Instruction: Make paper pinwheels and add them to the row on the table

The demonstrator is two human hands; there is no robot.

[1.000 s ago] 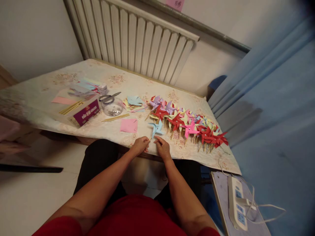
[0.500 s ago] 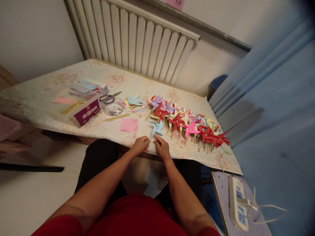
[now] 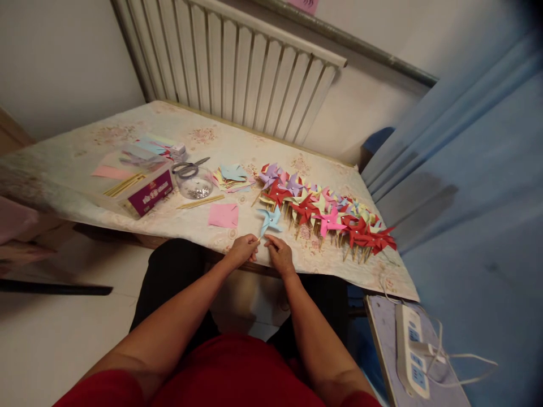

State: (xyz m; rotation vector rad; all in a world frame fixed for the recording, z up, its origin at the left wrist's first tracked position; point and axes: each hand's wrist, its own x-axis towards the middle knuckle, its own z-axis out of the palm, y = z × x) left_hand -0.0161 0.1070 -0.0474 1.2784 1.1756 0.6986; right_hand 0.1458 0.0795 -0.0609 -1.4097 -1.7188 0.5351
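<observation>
A light blue paper pinwheel [image 3: 270, 220] on a thin stick is held upright just above the table's front edge. My left hand [image 3: 244, 250] is closed round its stick, with the thumb and forefinger pinching near the top. Close by on the right, my right hand [image 3: 280, 255] has its thumb and forefinger stretched toward a blade's lower tip; the other fingers curl under. Whether it touches the paper I cannot tell. Left of the hands lies a pink paper square [image 3: 223, 215]. Many finished pinwheels [image 3: 328, 220] in red, pink, purple and yellow lie in rows to the right.
A bowl of small shiny pins [image 3: 195, 187] has scissors [image 3: 190, 167] across its rim. Loose sticks [image 3: 201, 202], a paper stack [image 3: 231, 177] and a purple-fronted box of sticks [image 3: 149, 195] lie to the left. A power strip [image 3: 412, 350] sits low at the right; another person's hand [image 3: 25, 252] shows far left.
Hardly anything differs. The blades of the blue pinwheel have turned slightly, and the view has shifted a little; both hands stay in place.
</observation>
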